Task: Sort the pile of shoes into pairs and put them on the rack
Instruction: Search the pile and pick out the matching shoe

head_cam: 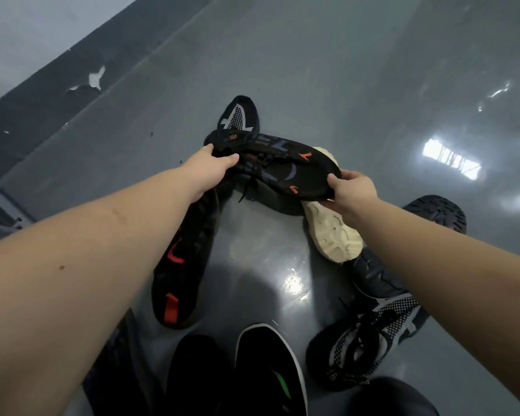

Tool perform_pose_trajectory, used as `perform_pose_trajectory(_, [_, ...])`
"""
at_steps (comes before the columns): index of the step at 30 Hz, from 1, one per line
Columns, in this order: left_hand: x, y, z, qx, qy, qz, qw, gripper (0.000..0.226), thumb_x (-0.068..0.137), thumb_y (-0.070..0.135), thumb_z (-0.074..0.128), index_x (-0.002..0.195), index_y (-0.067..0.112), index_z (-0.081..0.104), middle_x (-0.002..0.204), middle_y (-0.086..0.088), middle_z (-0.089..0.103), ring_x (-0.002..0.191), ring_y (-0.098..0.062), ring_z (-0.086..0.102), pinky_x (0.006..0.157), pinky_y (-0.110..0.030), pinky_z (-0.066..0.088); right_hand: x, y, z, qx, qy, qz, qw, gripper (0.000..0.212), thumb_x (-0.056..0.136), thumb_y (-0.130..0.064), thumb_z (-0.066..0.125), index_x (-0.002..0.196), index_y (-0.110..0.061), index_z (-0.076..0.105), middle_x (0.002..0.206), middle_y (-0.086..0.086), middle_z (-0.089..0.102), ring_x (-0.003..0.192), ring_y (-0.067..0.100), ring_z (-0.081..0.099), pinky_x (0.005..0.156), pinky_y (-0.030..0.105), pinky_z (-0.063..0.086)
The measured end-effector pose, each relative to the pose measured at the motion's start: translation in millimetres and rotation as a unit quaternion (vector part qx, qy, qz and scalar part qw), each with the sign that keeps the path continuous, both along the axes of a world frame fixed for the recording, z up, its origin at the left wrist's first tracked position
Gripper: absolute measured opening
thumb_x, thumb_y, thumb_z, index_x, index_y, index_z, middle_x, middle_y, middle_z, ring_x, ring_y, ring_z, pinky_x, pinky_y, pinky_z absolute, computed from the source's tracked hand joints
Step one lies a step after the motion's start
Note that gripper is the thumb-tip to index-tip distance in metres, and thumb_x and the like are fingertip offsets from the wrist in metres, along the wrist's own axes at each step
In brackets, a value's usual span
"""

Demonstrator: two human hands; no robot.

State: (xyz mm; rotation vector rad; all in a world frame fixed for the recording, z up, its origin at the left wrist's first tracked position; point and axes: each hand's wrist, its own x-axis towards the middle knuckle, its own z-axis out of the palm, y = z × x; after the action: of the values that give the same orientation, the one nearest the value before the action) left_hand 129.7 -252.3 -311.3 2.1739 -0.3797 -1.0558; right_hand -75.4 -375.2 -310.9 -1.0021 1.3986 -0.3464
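Observation:
A black sneaker with orange marks (285,163) is held across the middle of the pile. My left hand (206,169) grips its heel end and my right hand (353,189) pinches its toe end. Under my left forearm lies a matching black shoe with red-orange tabs (180,271). A black shoe with a dotted grey panel (237,115) lies behind the held one, and a similar black and grey laced shoe (370,343) lies at the lower right. A shoe with a cream sole (333,232) sits sole-up under the held sneaker. No rack is in view.
Two dark shoes (237,376), one with a green mark and white sole edge, lie at the bottom centre. A black treaded sole (439,213) shows behind my right forearm. The glossy grey floor (327,70) extends beyond the pile; a dark wall base (57,94) runs along the upper left.

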Motion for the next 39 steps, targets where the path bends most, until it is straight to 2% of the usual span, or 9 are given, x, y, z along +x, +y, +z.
perform_pose_trajectory(7, [0, 19, 17, -0.046, 0.020, 0.071, 0.996, 0.077, 0.085, 0.058, 0.048, 0.148, 0.021, 0.026, 0.150, 0.001, 0.036, 0.134, -0.023, 0.040, 0.111, -0.043, 0.035, -32, -3, 22, 0.061, -0.102, 0.018, 0.993, 0.015, 0.099, -0.012, 0.045, 0.106, -0.009, 0.058, 0.086, 0.006, 0.061, 0.064, 0.015, 0.067, 0.050, 0.021, 0.056])
perform_pose_trajectory(10, [0, 43, 33, -0.061, 0.097, 0.105, 0.988, 0.039, 0.092, 0.053, 0.045, 0.110, 0.021, 0.058, 0.113, 0.001, 0.062, 0.099, -0.017, 0.061, 0.086, -0.035, 0.053, -43, 4, 34, 0.080, -0.109, 0.056, 0.989, 0.017, 0.098, -0.013, 0.045, 0.088, -0.017, 0.059, 0.071, 0.001, 0.067, 0.047, 0.007, 0.066, 0.050, 0.019, 0.056])
perform_pose_trajectory(13, [-3, 90, 51, -0.034, 0.148, 0.086, 0.985, 0.026, 0.094, 0.045, 0.047, 0.092, 0.022, 0.060, 0.091, 0.000, 0.062, 0.074, -0.013, 0.060, 0.056, -0.026, 0.055, -49, 16, 44, 0.099, -0.106, 0.102, 0.984, 0.016, 0.098, -0.015, 0.047, 0.091, -0.019, 0.061, 0.060, -0.005, 0.070, 0.050, 0.007, 0.067, 0.050, 0.020, 0.056])
perform_pose_trajectory(19, [-18, 202, 69, 0.050, 0.221, -0.056, 0.972, 0.042, 0.096, 0.046, 0.037, 0.111, 0.016, 0.061, 0.098, -0.008, 0.065, 0.086, -0.022, 0.062, 0.071, -0.031, 0.055, -24, 61, 72, 0.050, -0.032, 0.234, 0.971, 0.011, 0.096, -0.022, 0.053, 0.093, -0.021, 0.063, 0.081, -0.001, 0.063, 0.059, 0.007, 0.064, 0.053, 0.020, 0.053])
perform_pose_trajectory(24, [-54, 280, 70, 0.018, 0.248, -0.057, 0.967, 0.018, 0.097, 0.030, 0.042, 0.102, 0.022, 0.058, 0.081, 0.006, 0.069, 0.063, -0.013, 0.067, 0.062, -0.032, 0.058, 14, 113, 98, -0.034, 0.032, 0.303, 0.952, 0.028, 0.093, -0.028, 0.057, 0.115, -0.011, 0.062, 0.101, 0.006, 0.064, 0.085, 0.015, 0.063, 0.064, 0.023, 0.054])
perform_pose_trajectory(27, [-77, 318, 71, -0.001, 0.281, -0.034, 0.959, 0.023, 0.092, 0.028, 0.051, 0.115, 0.029, 0.053, 0.104, 0.004, 0.065, 0.078, -0.017, 0.069, 0.060, -0.030, 0.058, 34, 147, 108, -0.048, 0.036, 0.324, 0.944, 0.031, 0.094, -0.026, 0.057, 0.119, -0.008, 0.061, 0.112, 0.011, 0.065, 0.101, 0.023, 0.064, 0.085, 0.030, 0.054])
perform_pose_trajectory(30, [-100, 350, 58, -0.024, 0.298, 0.009, 0.954, 0.041, 0.087, 0.032, 0.058, 0.125, 0.024, 0.047, 0.115, -0.003, 0.062, 0.087, -0.019, 0.067, 0.068, -0.033, 0.059, 57, 181, 107, -0.018, -0.002, 0.293, 0.956, 0.032, 0.094, -0.020, 0.056, 0.121, -0.002, 0.058, 0.115, 0.015, 0.065, 0.095, 0.021, 0.064, 0.071, 0.022, 0.054])
perform_pose_trajectory(35, [-112, 395, 29, -0.082, 0.307, 0.133, 0.939, 0.016, 0.095, 0.015, 0.048, 0.110, 0.021, 0.053, 0.103, -0.002, 0.064, 0.073, -0.009, 0.069, 0.059, -0.026, 0.058, 80, 253, 74, 0.055, -0.023, 0.267, 0.962, 0.040, 0.096, -0.018, 0.053, 0.135, -0.013, 0.048, 0.102, 0.003, 0.061, 0.089, 0.019, 0.064, 0.078, 0.036, 0.051])
perform_pose_trajectory(39, [-107, 431, 8, -0.095, 0.330, 0.234, 0.910, 0.012, 0.097, 0.017, 0.046, 0.107, 0.018, 0.053, 0.111, -0.009, 0.061, 0.088, -0.024, 0.065, 0.064, -0.034, 0.060, 89, 323, 39, 0.141, -0.008, 0.310, 0.940, 0.046, 0.094, -0.018, 0.056, 0.138, -0.018, 0.042, 0.109, 0.002, 0.062, 0.086, 0.017, 0.063, 0.063, 0.034, 0.052])
